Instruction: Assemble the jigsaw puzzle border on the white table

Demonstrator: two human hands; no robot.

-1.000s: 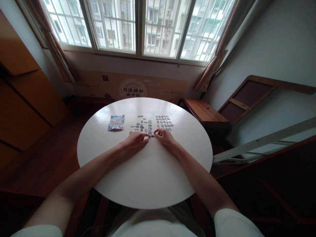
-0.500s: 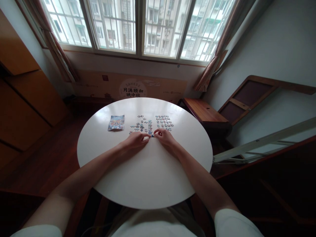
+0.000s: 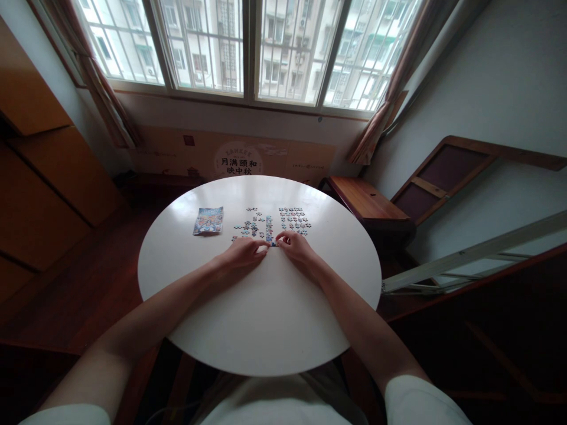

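A narrow upright strip of joined jigsaw pieces [image 3: 269, 224] lies on the round white table [image 3: 266, 313], its lower end between my hands. My left hand [image 3: 245, 252] rests at the lower left of the strip, thumb and finger closed at its corner. From the other side my right hand [image 3: 293, 244] pinches at the bottom end, where a small puzzle piece shows in part. The fingertips cover most of that piece. Loose jigsaw pieces [image 3: 250, 226] are scattered left of the strip, some partly behind my left hand.
Rows of loose puzzle pieces [image 3: 292, 211] lie right of the strip. A colourful printed picture sheet [image 3: 209, 221] is at the table's left. Beyond the table stand a wooden bench [image 3: 367, 198] at the right and a barred window [image 3: 248, 53] at the back.
Both hands stay almost in the same place at the strip's lower end. No piece has visibly shifted; the whole view has moved very slightly.
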